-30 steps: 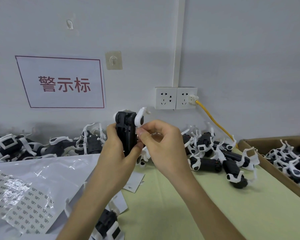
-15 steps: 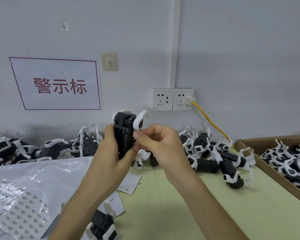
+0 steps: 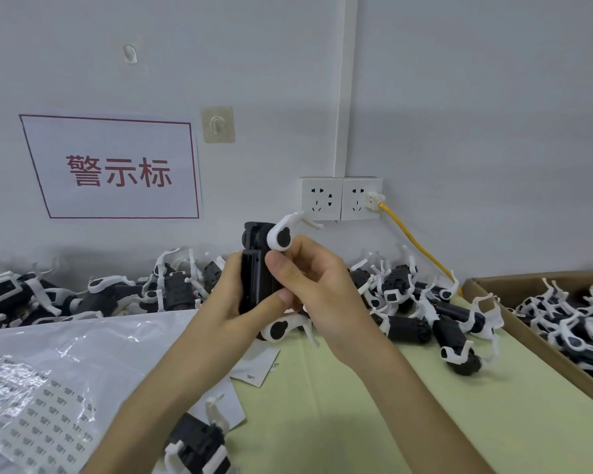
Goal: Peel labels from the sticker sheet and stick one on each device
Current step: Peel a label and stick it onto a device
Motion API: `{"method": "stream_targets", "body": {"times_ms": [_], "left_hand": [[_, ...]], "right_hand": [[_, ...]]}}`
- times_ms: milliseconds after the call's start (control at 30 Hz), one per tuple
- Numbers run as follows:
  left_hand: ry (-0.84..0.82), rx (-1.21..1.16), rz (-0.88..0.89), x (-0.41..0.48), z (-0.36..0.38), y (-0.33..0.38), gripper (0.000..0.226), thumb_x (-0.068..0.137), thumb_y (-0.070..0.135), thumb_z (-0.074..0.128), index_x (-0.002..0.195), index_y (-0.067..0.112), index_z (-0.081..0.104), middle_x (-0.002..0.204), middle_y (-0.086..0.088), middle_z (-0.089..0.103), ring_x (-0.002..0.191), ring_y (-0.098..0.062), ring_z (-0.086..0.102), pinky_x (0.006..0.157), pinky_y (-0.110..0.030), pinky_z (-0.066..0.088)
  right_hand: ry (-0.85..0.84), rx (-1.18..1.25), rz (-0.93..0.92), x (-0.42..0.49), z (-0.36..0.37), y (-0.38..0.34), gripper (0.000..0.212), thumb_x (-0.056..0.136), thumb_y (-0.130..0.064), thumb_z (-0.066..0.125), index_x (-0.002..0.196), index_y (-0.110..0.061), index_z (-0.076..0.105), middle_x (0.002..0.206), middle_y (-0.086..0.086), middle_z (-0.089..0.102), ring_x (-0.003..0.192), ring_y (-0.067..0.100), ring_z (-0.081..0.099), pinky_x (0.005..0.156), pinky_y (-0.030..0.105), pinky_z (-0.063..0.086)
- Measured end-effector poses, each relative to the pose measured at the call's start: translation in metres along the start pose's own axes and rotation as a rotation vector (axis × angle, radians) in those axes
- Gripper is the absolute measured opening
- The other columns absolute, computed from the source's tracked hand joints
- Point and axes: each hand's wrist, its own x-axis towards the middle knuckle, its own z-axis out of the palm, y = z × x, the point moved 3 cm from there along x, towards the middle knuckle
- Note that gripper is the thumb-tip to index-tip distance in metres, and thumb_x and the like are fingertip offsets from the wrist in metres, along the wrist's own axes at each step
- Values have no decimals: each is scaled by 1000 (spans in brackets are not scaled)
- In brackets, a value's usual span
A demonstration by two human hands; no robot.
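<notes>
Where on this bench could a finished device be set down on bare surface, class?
Bare green table lies between the right forearm, the cardboard box and the device pile; a narrower strip runs between the forearms. Crowded: devices along the wall, plastic bag on the left.

Held device [image 3: 254,278]: black oblong body, upright, with a white curved clip at the top (black oval pad on its hub). The left hand [image 3: 220,313] grips the body from the left. The right hand [image 3: 315,285] pinches its upper right edge.

Loose devices [image 3: 408,323]: same type, heaped on their sides behind and to the right of the held one.

Sticker sheet [image 3: 38,419]: flat at lower left, rows of small printed labels, partly under crinkled clear film [image 3: 83,347].
</notes>
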Motion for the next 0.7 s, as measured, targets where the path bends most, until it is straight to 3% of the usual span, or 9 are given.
{"method": "stream_targets", "body": {"times_ms": [133,267,367,400,433,533,600,700], "left_hand": [[-85,-52,9,-3,-4,5,44,83,33,67,126,27,59,114,4,73,110,-10,70,93,-23,55],[-150,-71,-4,-4,-4,6,46,84,29,66,129,24,57,117,0,73,112,-11,69,95,-18,52],[-149,-62,0,-4,-3,6,45,83,29,66,127,22,57,115,0,72,111,-10,69,91,-16,53],[-146,-58,4,-3,-3,6,44,84,30,66,126,21,57,113,2,72,109,-8,69,89,-15,52],[-144,-47,9,-3,-2,6,42,84,32,65,124,21,58,108,6,73,106,-6,69,87,-13,51],[-126,-11,3,-4,-3,7,36,90,47,62,116,22,59,91,12,73,91,-3,67,79,-12,50],[-85,8,-7,-3,-6,5,41,91,62,62,112,27,61,95,4,72,93,-10,67,78,-12,51],[-4,0,-11,-2,-6,3,48,88,73,54,110,31,64,101,0,73,96,-7,71,75,-12,52]], "right_hand": [[-67,38,-26,-1,0,-3,46,89,-30,66,92,10,44,75,12,41,60,14,40,51,17,38],[-127,28,-26,-1,-2,-4,38,92,-27,62,95,7,46,74,10,35,63,23,31,54,31,23],[-162,-11,-37,-3,-5,-7,15,94,-26,59,82,-18,57,66,2,41,57,15,36,51,25,28],[-170,-24,-51,-3,-6,-7,19,94,-26,58,76,-28,58,62,-7,43,54,10,37,51,23,30],[-182,-36,-54,-3,-6,-8,23,95,-25,57,73,-32,58,61,-13,44,53,7,37,50,21,30],[-218,-56,-58,-3,-7,-9,17,97,-22,54,80,-20,52,64,-13,43,54,8,36,52,25,27],[-234,-58,-49,-4,-6,-10,17,97,-22,53,82,-17,51,65,-8,42,55,9,37,53,25,28],[-250,-64,-56,-5,-3,-11,20,97,-23,53,81,-13,47,62,-3,40,55,12,36,52,25,28]]}}
